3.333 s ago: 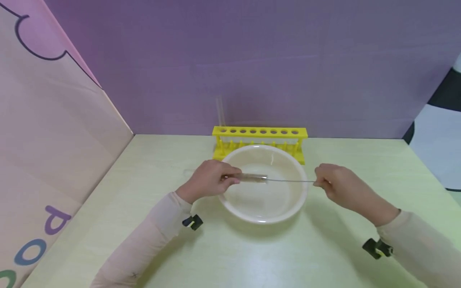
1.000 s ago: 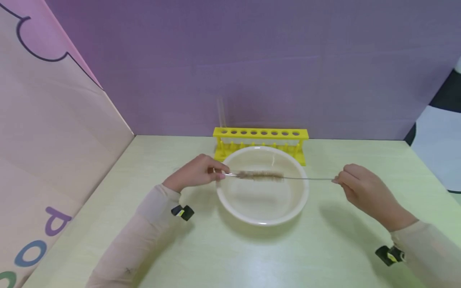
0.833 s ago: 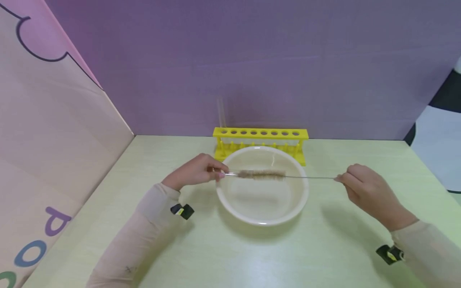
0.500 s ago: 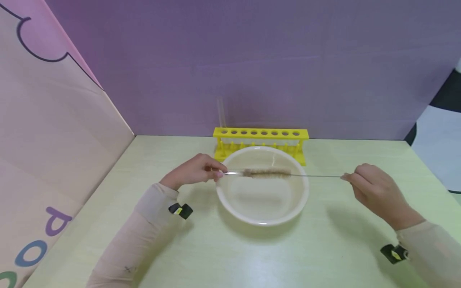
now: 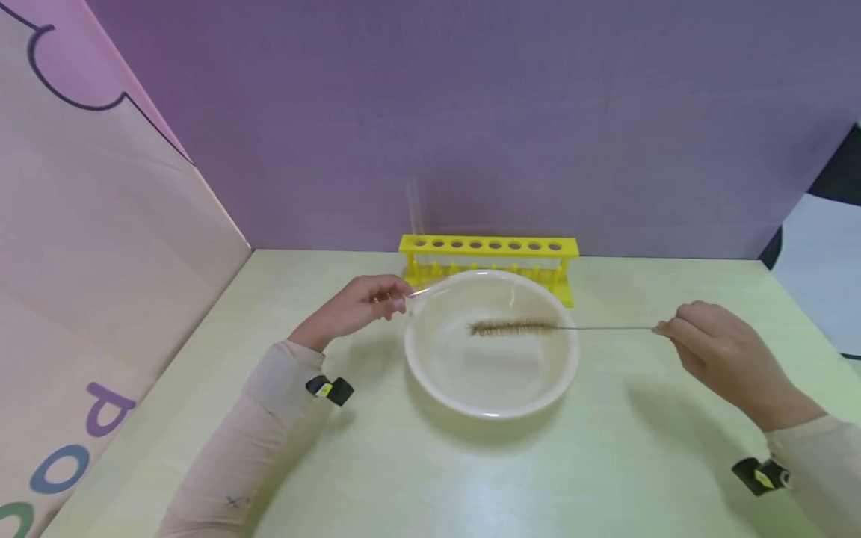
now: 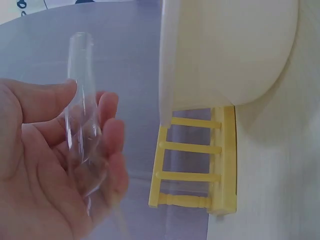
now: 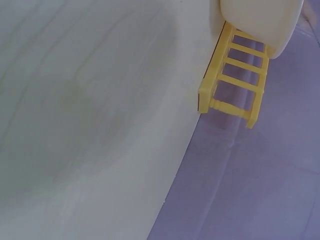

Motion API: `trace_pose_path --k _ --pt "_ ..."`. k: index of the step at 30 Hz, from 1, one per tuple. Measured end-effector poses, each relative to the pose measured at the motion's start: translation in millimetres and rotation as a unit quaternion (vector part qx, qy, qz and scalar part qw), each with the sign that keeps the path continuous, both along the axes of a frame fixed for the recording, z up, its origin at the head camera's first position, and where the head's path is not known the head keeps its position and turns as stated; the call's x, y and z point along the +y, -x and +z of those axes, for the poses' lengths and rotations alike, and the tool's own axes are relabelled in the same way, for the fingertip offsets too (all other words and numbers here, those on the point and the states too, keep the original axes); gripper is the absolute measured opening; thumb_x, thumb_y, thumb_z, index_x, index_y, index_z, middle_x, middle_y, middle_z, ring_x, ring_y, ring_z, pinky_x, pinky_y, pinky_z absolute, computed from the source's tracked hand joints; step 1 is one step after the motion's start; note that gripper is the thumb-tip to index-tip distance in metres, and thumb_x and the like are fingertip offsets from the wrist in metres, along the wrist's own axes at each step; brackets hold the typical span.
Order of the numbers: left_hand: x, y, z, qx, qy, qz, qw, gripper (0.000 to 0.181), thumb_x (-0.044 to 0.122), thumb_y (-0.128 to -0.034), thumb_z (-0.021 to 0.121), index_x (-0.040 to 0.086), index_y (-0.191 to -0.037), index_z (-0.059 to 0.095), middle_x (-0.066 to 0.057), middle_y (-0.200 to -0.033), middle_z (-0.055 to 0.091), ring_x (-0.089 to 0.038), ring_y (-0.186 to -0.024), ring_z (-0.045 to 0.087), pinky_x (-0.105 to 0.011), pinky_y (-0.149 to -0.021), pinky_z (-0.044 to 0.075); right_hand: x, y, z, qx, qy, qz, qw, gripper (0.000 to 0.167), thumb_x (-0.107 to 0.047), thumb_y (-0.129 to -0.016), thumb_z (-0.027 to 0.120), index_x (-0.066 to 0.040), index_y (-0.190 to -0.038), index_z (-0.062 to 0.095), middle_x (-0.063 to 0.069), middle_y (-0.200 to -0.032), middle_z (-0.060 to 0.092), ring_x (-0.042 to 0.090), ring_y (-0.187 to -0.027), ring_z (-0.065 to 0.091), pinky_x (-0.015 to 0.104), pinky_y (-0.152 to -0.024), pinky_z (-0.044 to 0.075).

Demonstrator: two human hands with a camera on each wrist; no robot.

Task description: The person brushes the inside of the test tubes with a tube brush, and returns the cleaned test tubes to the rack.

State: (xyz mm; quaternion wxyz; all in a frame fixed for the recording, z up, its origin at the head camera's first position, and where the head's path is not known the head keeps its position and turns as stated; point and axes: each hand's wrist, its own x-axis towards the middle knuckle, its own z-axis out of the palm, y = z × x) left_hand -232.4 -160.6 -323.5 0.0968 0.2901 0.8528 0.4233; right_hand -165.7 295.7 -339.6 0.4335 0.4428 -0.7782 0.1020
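My left hand (image 5: 353, 310) holds a clear glass test tube (image 6: 81, 65) between thumb and fingers, at the left rim of a white basin (image 5: 491, 413). In the left wrist view the thumb lies along the tube's near side and the fingers curl behind it. My right hand (image 5: 729, 359), right of the basin, pinches the wire handle end of a test tube brush (image 5: 514, 328). The brush lies level over the basin, its tan bristles fully outside the tube and apart from it. In the right wrist view neither the right hand's grip nor the bristles show.
Behind the basin stands a yellow test tube rack (image 5: 487, 245) with a row of holes. A clear tube (image 5: 414, 209) rises from its left end. A purple backdrop (image 5: 498, 127) closes off the table's far side, and a printed panel (image 5: 128, 261) the left.
The brush has come out of the test tube as my right hand moved right. My left hand has drawn left and slightly up, and the tube now tilts away from the brush.
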Motion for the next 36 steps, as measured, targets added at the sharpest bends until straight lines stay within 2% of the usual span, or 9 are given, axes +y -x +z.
trace_pose_path --k 4,11,16,23,28,36 --pt "2.6 0.3 2.0 0.013 -0.002 0.011 0.9999 0.017 0.008 -0.0946 0.055 0.003 -0.110 0.061 -0.010 -0.099 0.063 -0.027 -0.091 0.058 -0.034 -0.075 0.052 -1 2.8 0.2 -0.014 -0.015 -0.001 0.9998 0.046 -0.025 -0.103 0.032 -0.001 -0.078 0.061 0.001 -0.065 0.042 0.013 -0.059 0.037 0.023 -0.056 0.035" --pt "9.6 1.2 15.1 0.059 -0.001 0.040 0.9974 0.019 0.011 -0.0935 0.058 0.003 -0.111 0.060 -0.010 -0.100 0.063 -0.021 -0.092 0.057 -0.035 -0.076 0.049 -6 4.9 0.0 -0.046 -0.020 -0.006 0.9987 0.049 -0.030 -0.104 0.031 -0.003 -0.077 0.063 0.000 -0.067 0.049 0.013 -0.060 0.043 0.024 -0.057 0.039" --pt "16.1 3.9 23.9 0.069 -0.025 0.072 0.9947 0.021 0.010 -0.0922 0.060 0.003 -0.112 0.060 -0.010 -0.103 0.063 -0.021 -0.096 0.058 -0.036 -0.080 0.049 -14 5.9 -1.5 -0.067 -0.024 -0.011 0.9974 0.051 -0.032 -0.104 0.030 -0.004 -0.078 0.064 -0.001 -0.069 0.050 0.013 -0.061 0.045 0.023 -0.058 0.040" --pt "23.4 5.2 28.8 0.094 -0.070 0.107 0.9873 0.023 0.010 -0.0916 0.061 0.003 -0.113 0.058 -0.011 -0.104 0.065 -0.022 -0.096 0.060 -0.037 -0.083 0.048 -21 13.9 -3.2 -0.070 -0.019 0.000 0.9973 0.055 -0.038 -0.102 0.030 -0.007 -0.074 0.065 -0.002 -0.070 0.054 0.012 -0.062 0.048 0.021 -0.058 0.043" --pt "31.5 5.0 34.5 0.104 -0.093 0.109 0.9842 0.023 0.011 -0.0903 0.063 0.003 -0.112 0.059 -0.010 -0.102 0.066 -0.020 -0.094 0.061 -0.035 -0.080 0.049 -23 16.5 -6.4 -0.095 -0.023 -0.007 0.9952 0.058 -0.042 -0.101 0.029 -0.008 -0.073 0.067 -0.003 -0.072 0.057 0.011 -0.063 0.050 0.019 -0.059 0.045" --pt "44.5 9.6 45.6 0.120 -0.107 0.106 0.9813 0.020 0.007 -0.0885 0.065 0.002 -0.107 0.059 -0.010 -0.099 0.067 -0.019 -0.091 0.062 -0.032 -0.077 0.050 -25 23.0 -11.7 -0.120 0.009 -0.002 0.9927 0.058 -0.045 -0.099 0.033 -0.008 -0.074 0.069 -0.003 -0.074 0.058 0.009 -0.066 0.051 0.014 -0.063 0.045"
